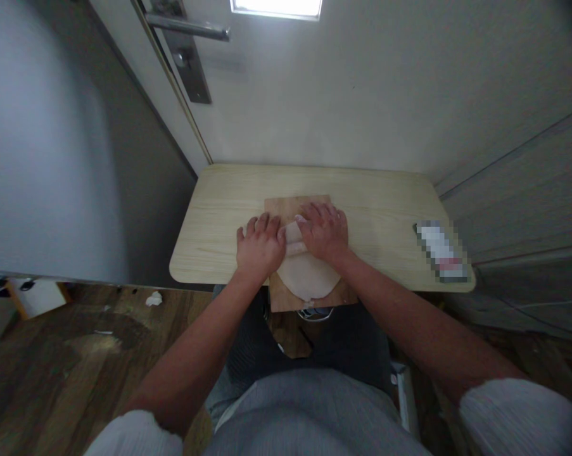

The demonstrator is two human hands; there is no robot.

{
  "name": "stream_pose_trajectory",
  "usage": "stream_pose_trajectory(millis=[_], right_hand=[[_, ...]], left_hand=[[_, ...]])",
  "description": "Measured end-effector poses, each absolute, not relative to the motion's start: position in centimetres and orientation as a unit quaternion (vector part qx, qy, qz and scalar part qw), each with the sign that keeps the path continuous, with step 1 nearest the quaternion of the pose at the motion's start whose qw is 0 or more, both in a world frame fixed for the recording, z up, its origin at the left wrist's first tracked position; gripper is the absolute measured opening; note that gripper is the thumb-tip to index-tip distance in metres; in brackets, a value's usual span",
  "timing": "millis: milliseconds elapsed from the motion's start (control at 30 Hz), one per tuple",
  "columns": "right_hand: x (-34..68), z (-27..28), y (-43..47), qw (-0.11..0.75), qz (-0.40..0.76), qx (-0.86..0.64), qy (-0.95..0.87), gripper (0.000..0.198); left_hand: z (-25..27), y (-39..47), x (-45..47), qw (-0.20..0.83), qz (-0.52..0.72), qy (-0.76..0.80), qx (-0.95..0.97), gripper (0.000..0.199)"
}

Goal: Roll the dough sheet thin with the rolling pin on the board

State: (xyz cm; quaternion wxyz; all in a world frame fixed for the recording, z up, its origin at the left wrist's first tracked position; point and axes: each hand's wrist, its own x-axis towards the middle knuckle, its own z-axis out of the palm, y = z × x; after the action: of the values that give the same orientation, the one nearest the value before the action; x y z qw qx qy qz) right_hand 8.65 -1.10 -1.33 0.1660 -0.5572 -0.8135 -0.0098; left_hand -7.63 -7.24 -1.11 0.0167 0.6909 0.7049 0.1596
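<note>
A large white flat door (pixel 362 95) stood beyond the far end of the board, and a brown wood-patterned floor (pixel 100 380) lay below and to the left of it. Under the board was a pale wood-grain table (pixel 385 202) with rounded corners. The board itself, a light-brown, rectangular wooden board (pixel 286 206), reached out past the table's near edge. On the board, mostly on its nearer half, lay a pale, flat sheet of dough (pixel 309 275) with a rounded near edge. The left hand (pixel 261 246), palm down, was over the board's left edge, its fingers slightly spread and curved. The right hand (pixel 324 231) was at the board's right side, also palm down, its fingers bent and close together. Between the two thumbs, on the board, a pale crosswise band (pixel 294 237) was visible; I cannot tell whether it was a roller or folded dough, nor whether the fingers gripped it. Well to the right of the board lay a blurred, oblong, dark-edged object (pixel 440 250). A small crumpled white scrap (pixel 154 299) lay on the floor, left of the board.
</note>
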Motion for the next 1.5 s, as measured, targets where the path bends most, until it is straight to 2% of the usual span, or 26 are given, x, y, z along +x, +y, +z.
stream_pose_trajectory(millis=[967, 1233, 1500], right_hand=[[6.7, -0.8, 2.5, 0.207, -0.031, -0.546, -0.811, 0.045], [6.8, -1.1, 2.1, 0.196, -0.014, -0.577, -0.793, 0.045], [6.8, -1.4, 1.7, 0.176, -0.025, -0.604, -0.777, 0.042]], left_hand=[[0.0, -2.5, -9.4, -0.026, 0.178, 0.709, 0.682, 0.040], [-0.1, -2.3, -9.6, -0.061, 0.166, 0.702, 0.690, 0.040], [0.0, -3.0, -9.1, -0.039, 0.164, 0.700, 0.694, 0.043]])
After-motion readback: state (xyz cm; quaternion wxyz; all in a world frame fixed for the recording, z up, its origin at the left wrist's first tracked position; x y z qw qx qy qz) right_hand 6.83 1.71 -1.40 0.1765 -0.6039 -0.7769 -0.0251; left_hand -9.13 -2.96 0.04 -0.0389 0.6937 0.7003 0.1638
